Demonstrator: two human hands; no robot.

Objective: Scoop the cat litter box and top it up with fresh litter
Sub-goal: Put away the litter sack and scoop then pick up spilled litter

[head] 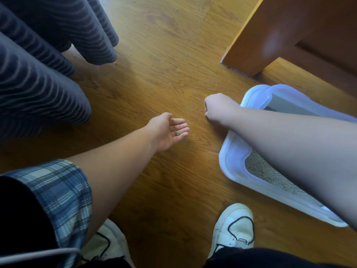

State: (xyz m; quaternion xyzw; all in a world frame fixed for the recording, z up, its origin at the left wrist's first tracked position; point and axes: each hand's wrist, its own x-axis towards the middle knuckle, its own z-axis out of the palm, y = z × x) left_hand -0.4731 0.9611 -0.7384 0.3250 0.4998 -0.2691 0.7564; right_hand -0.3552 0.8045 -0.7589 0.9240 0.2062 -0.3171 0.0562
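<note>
Litter box (pixel 231 157) half hidden by right arm; contents unclear.

A wooden floor (pixel 164 55) of warm brown planks fills most of the view, brightest toward its far edge where light falls across it. Along the floor's left side hang dark grey curtains (pixel 34 78) with fine wavy stripes, their rounded folds ending just above the boards. At the far right corner stands an orange-brown wooden cabinet (pixel 274 33), its lower corner resting on the floor with a slightly chipped base. At the near edge are two white sneakers with black trim, one on the left (pixel 108 242) and one on the right (pixel 235 227), both flat on the planks.
</note>
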